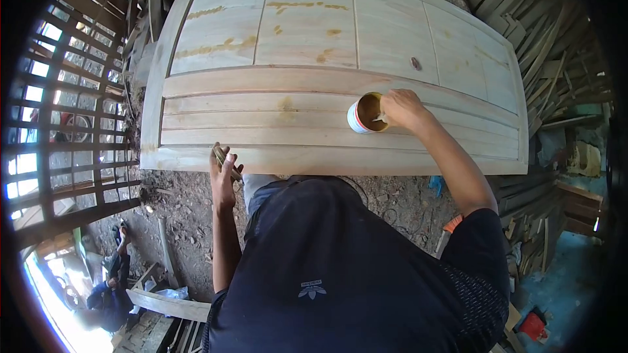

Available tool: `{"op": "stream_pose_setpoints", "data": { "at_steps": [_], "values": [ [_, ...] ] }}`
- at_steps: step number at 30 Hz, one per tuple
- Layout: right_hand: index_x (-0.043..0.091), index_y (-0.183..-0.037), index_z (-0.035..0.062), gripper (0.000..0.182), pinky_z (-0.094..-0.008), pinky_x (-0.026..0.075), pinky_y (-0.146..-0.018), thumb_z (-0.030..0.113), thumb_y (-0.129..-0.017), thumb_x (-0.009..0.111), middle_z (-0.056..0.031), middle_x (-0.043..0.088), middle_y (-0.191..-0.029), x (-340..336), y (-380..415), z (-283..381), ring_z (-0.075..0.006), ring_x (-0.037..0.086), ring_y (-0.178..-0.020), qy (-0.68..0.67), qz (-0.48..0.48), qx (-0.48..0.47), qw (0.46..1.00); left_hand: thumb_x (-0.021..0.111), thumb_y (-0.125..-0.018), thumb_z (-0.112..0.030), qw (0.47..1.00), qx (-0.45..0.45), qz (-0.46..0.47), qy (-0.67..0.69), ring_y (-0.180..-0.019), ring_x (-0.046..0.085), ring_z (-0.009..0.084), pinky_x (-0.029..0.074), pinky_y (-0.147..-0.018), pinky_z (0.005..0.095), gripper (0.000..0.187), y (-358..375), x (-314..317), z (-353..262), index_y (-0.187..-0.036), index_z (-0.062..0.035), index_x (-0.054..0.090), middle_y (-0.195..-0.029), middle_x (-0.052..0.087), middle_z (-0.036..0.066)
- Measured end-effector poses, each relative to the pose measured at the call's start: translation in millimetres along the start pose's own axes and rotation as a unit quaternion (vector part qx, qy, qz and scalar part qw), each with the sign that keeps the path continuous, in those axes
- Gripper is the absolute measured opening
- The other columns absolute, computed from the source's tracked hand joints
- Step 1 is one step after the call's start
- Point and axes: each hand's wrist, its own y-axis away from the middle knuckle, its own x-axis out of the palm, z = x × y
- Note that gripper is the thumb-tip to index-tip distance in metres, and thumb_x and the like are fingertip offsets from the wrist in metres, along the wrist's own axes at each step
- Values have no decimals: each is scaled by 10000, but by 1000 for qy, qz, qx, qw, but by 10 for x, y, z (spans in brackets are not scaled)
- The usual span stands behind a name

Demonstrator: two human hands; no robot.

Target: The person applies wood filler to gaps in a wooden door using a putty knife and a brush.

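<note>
A wooden door panel (307, 78) lies flat before me, with streaks of yellow-brown filler on several of its boards. On it a can (355, 116) with a white and blue label is tipped, its mouth toward my right hand, and brown paste shows inside. My right hand (402, 108) is closed at the can's rim, holding a small pale scraper (381, 117) that reaches into the opening; its exact shape is partly hidden. Near the door's front edge, my left hand (224, 168) is closed around a flat brown piece (229, 160) whose kind I cannot make out.
A small dark oval mark (415, 63) shows on the door. Stacked timber (543, 59) lies along the right, and a slatted wooden wall (72, 104) stands at left. Another person (111, 294) sits at lower left near a pale plank (167, 305). Wood chips cover the ground.
</note>
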Motion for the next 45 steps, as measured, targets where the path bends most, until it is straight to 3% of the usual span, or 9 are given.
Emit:
{"op": "stream_pose_setpoints", "data": {
  "at_steps": [7,12,18,23,32,36,40,43,45],
  "values": [
    [722,-907,-4,201,-366,548,-553,142,-864,591,-122,735,-824,-396,333,-353,-209,711,-660,-297,207,85,928,639,-967,-414,1000,11,1,7,-1305,468,312,453,-1026,472,790,3,77,-39,-1579,-122,233,-1515,381,157],
    [724,-1032,6,266,-280,498,-522,231,-975,595,-45,709,-786,62,709,-474,-94,596,-578,-514,78,88,850,676,-937,-445,999,13,31,-4,-1349,451,341,458,-1051,473,864,-21,212,-48,-1579,-89,221,-1529,355,220],
    [723,-1113,18,247,-248,480,-578,195,-943,696,-28,681,-741,816,915,-284,-55,532,-595,-471,-132,88,868,670,-933,-475,998,10,60,-35,-1362,423,377,411,-1075,545,870,-44,357,-57,-1581,-110,220,-1526,359,215],
    [724,-1128,82,303,-373,562,-753,67,-826,750,-79,726,-1005,984,876,66,-288,671,-857,-309,-394,64,863,685,-925,-472,993,18,96,-67,-1348,445,354,433,-1065,515,873,-95,526,-84,-1579,-110,234,-1519,367,214],
    [735,-1065,100,334,-379,548,-746,-54,-771,703,-48,694,-898,1174,795,192,-262,658,-827,-158,-513,57,842,796,-848,-348,984,52,152,-79,-1208,510,240,474,-1001,375,905,-184,900,-100,-1550,-60,302,-1426,456,177],
    [737,-1059,106,370,-371,550,-735,-76,-739,696,-43,678,-879,1159,759,233,-257,655,-816,-145,-553,44,819,856,-808,-309,980,60,161,-101,-887,568,118,489,-633,260,899,-204,1066,-103,-1511,-54,357,-1106,559,77],
    [746,-1049,126,381,-377,556,-743,-86,-739,689,-39,680,-894,1153,740,276,-255,659,-813,-139,-560,59,814,876,-782,-355,966,-4,206,-153,-933,590,163,525,-707,288,937,-180,1268,-233,-1501,-43,363,-1135,568,112],
    [740,-1086,128,374,-364,563,-732,-74,-775,695,-62,679,-898,1180,748,298,-255,660,-793,-150,-528,58,834,894,-692,-522,917,69,266,-289,-1179,595,356,495,-1000,429,1118,-255,1492,-216,-1516,-19,329,-1332,546,257],
    [711,-1128,76,282,-324,552,-661,-10,-859,698,-66,686,-892,1164,741,340,-211,654,-722,-357,-520,90,771,883,-675,-565,892,105,281,-339,-1216,576,383,480,-1025,448,1152,-263,1703,-325,-1519,-17,322,-1353,531,276]
  ]
}}
